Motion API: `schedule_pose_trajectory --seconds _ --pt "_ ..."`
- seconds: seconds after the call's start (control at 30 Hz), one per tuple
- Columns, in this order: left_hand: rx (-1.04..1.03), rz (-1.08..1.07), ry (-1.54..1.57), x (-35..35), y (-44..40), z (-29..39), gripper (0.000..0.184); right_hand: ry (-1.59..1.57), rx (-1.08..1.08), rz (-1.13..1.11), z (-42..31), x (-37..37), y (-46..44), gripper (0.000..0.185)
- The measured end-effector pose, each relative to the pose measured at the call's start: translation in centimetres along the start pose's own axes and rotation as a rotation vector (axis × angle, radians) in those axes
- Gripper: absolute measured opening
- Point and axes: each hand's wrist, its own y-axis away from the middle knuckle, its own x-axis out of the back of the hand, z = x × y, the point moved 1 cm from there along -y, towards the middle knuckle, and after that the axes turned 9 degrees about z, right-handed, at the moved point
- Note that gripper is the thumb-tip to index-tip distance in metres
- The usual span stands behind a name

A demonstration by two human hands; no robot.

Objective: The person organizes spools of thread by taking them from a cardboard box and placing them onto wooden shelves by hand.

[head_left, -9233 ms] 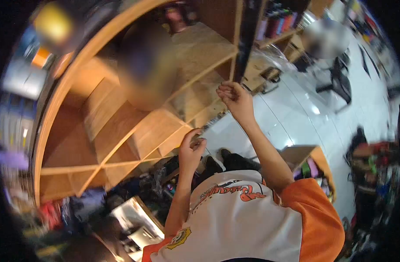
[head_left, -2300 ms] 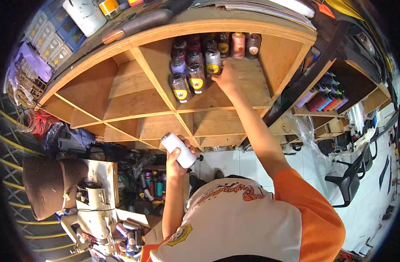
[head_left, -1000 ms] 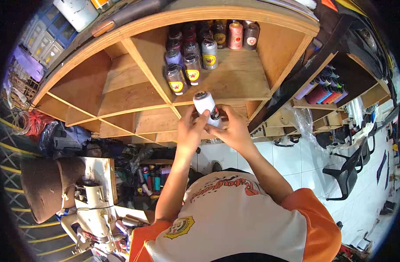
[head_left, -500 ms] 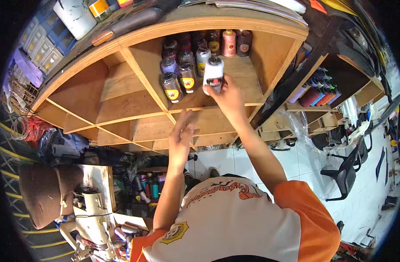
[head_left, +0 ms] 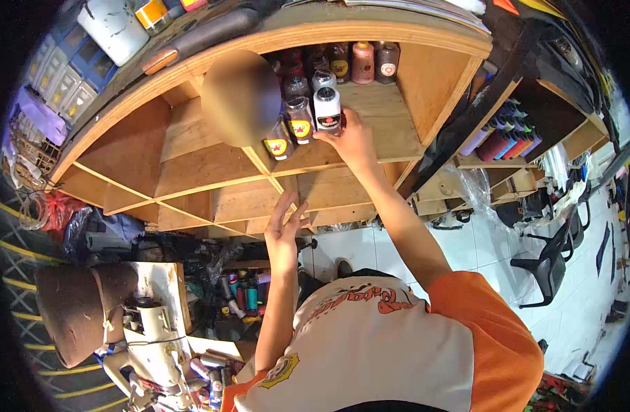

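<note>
Faces a brown, boxy plywood shelf (head_left: 435, 86) at twelve o'clock, holds the left hand (head_left: 284, 237) open and empty below, and with the right hand (head_left: 355, 142) grips low, apparently for steadiness, a white cylindrical thread spool (head_left: 327, 108) in the top compartment (head_left: 392, 127), upright beside dark, yellow-labelled cylindrical spools (head_left: 299, 125) at its nine o'clock.

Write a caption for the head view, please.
Right hand grips a white cylindrical thread spool inside a brown wooden shelf; left hand open.
</note>
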Motion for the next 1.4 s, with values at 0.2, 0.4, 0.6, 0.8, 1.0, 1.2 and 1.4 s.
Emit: schedule_pose_trajectory --seconds 0.2,0.4,0.6,0.8,1.0,1.2,1.4 --pt "0.055 -0.067 -0.061 0.0 -0.5 0.2 0.03 -0.188 0.053 0.169 -0.8 3.3 2.6 0.059" --pt "0.17 -0.367 -0.142 1.1 -1.4 -1.1 0.018 -0.136 -0.443 0.033 -2.3 11.9 9.4 0.024" --pt "0.3 -0.727 -0.192 2.0 -1.0 -2.9 0.022 -0.196 -0.801 0.499 -3.5 19.0 19.7 0.016" --pt "0.43 -1.044 -0.244 0.4 1.5 -5.2 0.024 0.308 -0.899 0.809 -9.9 26.9 33.8 0.019" --pt "0.473 -1.335 -0.159 -2.8 6.7 -6.7 0.024 0.793 -1.192 0.935 -19.1 33.5 48.5 0.029" --pt "0.47 -1.556 -0.23 -3.9 13.2 -6.8 0.023 1.116 -1.494 0.936 -23.4 36.0 62.8 0.038" --pt "0.506 -1.614 -0.228 -3.9 20.4 -7.4 0.021 1.408 -1.539 0.648 -24.0 36.6 72.8 0.051"
